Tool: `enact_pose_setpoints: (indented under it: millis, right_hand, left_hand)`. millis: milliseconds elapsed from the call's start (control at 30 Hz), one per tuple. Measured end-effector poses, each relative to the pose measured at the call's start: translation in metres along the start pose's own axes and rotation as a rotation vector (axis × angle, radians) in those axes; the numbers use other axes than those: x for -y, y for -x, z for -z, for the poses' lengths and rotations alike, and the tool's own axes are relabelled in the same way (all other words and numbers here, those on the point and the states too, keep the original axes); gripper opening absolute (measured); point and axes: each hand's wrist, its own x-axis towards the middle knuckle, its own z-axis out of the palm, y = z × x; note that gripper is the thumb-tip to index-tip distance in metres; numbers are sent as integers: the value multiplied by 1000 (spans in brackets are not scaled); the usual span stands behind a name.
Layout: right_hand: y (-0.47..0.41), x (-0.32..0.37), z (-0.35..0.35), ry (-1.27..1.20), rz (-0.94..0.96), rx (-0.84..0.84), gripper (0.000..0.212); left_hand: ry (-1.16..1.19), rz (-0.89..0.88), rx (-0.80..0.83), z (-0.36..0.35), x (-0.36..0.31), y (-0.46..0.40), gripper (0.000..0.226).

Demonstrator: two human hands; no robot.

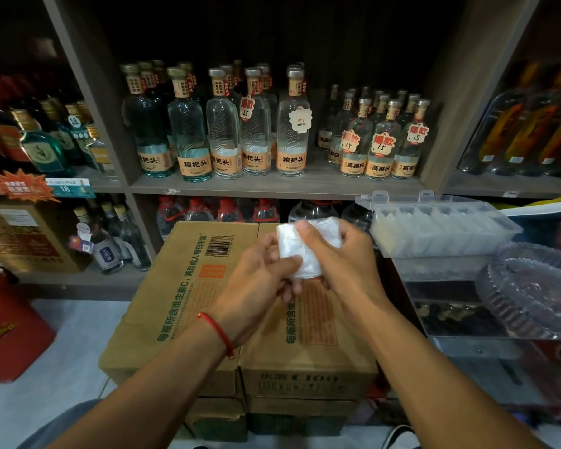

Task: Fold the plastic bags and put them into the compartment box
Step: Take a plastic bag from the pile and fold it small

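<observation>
A clear plastic bag [300, 251], folded into a small thick square, is held above two cardboard cartons. My left hand [256, 280] pinches its lower left edge between thumb and fingers. My right hand [340, 257] grips its right side, with the thumb pressed across the top face. The clear compartment box [441, 228] stands open to the right at about hand height, its lid tipped back, and its narrow compartments hold several folded clear bags.
Two cardboard cartons [188, 286] stacked on others lie under my hands. Shelves of glass bottles [224, 134] fill the back. A clear ribbed dish [538, 286] and a clear case sit at the right. A red box [10, 332] stands on the floor at left.
</observation>
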Motion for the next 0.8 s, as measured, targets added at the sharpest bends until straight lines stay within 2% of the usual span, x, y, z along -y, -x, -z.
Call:
enact_pose_setpoints:
  millis: [167,333,467,533,600,700,800]
  right_hand:
    - [-1,4,6,-17,-73,73,38]
    - [2,4,10,-43,-47,146,25]
    - [0,1,10,-3,28,94,16]
    - [0,1,8,27,52,101,17]
    - [2,0,3,5,51,118,18]
    - [5,0,-5,19,78,22,25]
    - [7,-1,-15,-7,98,-114,30]
  left_hand:
    - [-64,-61,46,2,-2,3,32]
    - [-59,-77,76,2,-4,6,34]
    - [71,1,56,-1,-7,2,22]
    - [85,24,-15,-5,-5,-2,36]
    - [-69,-73,-130,-10,0,-6,49]
    - [-331,-268,-332,-13,9,-9,42]
    - [-532,-427,-434,-16,13,-11,39]
